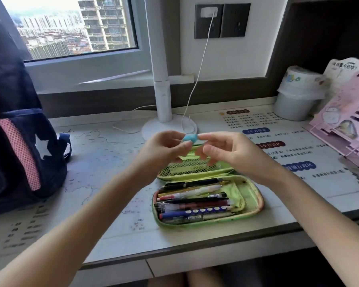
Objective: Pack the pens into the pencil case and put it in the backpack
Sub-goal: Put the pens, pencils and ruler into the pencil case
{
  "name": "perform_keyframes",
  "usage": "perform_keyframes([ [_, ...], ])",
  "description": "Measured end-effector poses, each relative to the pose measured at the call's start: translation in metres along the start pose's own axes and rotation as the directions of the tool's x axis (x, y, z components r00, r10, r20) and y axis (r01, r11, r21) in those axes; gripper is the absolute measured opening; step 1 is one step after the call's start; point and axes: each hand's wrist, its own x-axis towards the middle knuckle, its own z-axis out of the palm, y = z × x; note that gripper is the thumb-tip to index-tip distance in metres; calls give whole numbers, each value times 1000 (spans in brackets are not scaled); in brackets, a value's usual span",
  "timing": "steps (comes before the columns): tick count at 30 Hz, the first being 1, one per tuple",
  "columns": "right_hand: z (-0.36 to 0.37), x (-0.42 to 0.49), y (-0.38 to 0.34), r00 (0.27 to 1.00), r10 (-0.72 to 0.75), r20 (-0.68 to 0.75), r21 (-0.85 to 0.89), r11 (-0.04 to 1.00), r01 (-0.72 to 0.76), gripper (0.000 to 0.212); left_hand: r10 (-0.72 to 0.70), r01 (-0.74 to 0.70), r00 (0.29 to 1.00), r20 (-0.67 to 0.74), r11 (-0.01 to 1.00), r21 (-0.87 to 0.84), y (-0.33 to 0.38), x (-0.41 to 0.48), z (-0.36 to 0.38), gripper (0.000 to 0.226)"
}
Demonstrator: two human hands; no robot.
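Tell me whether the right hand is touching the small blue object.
Touching. The head view shows the right hand fingertips pinching one end of the small blue object.

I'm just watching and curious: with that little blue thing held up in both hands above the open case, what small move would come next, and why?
Probably lower the small blue object into the open pencil case. Both the left hand and right hand pinch it right above the case, the pens already lie inside, and the case is still unzipped.
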Motion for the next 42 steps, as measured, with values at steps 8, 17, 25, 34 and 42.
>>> perform_keyframes([
  [8, -32, -45, 28, 963, 156, -219, 310, 947, -83, 22, 43, -69, 978, 203, 990, 124, -4, 2, 84, 20],
  [17, -58, -52, 57, 942, 298, 153, -125, 952, -281, 14, 134, -174, 983, 128, 906, 386, -14, 15, 68, 23],
  [25, -63, -42, 53, 941, 322, 103, -324, 905, -275, 31, 164, -573, 785, 597, 557, 601, -12, 29, 74, 29],
  [34, -73, -58, 54, 979, 169, -115, -407, 891, -202, 31, -17, -690, 654, 757, 396, 605, -20, 43, 100, 29],
  [42, -55, 5, 80, 918, 241, -314, -404, 841, -359, 42, 218, -255, 962, 163, 515, 818, -29, 51, 30, 27],
])
